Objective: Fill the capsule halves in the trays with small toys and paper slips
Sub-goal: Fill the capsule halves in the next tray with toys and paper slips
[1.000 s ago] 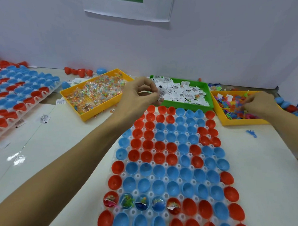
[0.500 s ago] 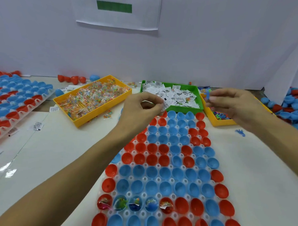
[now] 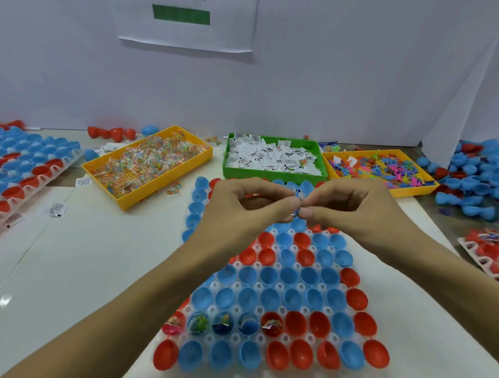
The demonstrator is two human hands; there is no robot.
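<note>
blue toy (image 3: 299, 197) — axis unclear — pinched btwn left hand (image 3: 242, 205) & right hand (image 3: 353, 210) fingers.

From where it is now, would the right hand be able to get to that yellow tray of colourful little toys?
Probably yes. The yellow tray of plastic toys lies open on the right hand's own side with nothing between them. But that hand is busy, pinching a small blue piece together with the left hand.

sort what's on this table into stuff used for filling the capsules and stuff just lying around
In use: hands pinching a small piece; capsule tray; green slip bin; two yellow toy bins.

Lying about: loose blue halves; stray slip; wall notice.
</note>
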